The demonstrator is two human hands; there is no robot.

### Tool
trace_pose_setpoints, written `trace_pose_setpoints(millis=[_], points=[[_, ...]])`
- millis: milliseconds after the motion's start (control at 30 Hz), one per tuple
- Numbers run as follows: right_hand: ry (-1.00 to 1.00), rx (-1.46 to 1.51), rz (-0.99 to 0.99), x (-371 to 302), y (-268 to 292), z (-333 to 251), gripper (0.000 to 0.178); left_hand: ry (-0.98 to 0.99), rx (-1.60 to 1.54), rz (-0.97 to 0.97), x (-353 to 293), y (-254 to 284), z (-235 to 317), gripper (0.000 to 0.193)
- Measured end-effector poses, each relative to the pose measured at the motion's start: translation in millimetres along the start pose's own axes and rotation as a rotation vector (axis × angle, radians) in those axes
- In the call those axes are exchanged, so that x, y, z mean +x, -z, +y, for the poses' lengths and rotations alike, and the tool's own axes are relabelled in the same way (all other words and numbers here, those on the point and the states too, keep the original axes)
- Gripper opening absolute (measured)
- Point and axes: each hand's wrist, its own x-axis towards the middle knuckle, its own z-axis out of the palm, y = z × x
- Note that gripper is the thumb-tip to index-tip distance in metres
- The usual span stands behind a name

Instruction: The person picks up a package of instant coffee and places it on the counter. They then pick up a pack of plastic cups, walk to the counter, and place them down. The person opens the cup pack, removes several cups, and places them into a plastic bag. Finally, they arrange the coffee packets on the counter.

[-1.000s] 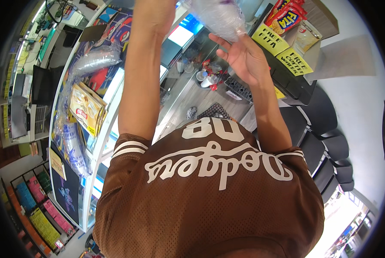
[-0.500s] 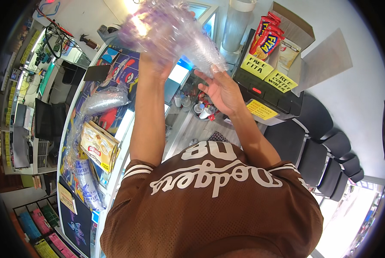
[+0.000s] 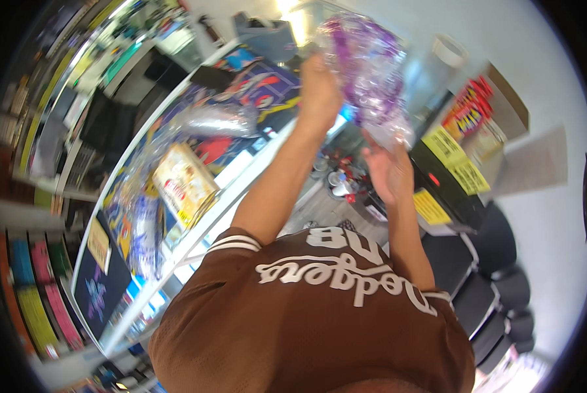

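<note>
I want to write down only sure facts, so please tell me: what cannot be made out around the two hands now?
All in the head view:
- Contents, if any, of the purple-and-clear plastic wrapping: hidden by creases and glare.
- Left hand: blur hides its exact finger positions.
- Right hand: blur hides whether it grips or only touches the wrapping.
- Red and white items beside it: too small and blurred.

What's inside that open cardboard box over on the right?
Red snack packets stick up from the cardboard box, with a pale packet beside them. Yellow signs cover the front, hiding the packets' lower parts and anything deeper.
</note>
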Motion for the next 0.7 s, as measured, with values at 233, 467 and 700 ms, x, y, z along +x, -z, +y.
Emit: trace_pose_setpoints(millis=[233,467,700], points=[[-0.050,0.162,0.047,8,-1,5,0.052,0.147,-0.013,-0.032,-29,-29,41,0.031],[-0.052,0.279,0.080,8,-4,9,0.059,-0.049,0.146,0.034,-15,-21,36,0.036],[0.018,0.288,0.125,6,-1,-6,0.056,-0.077,0.074,-0.170,-18,3,-20,0.050]])
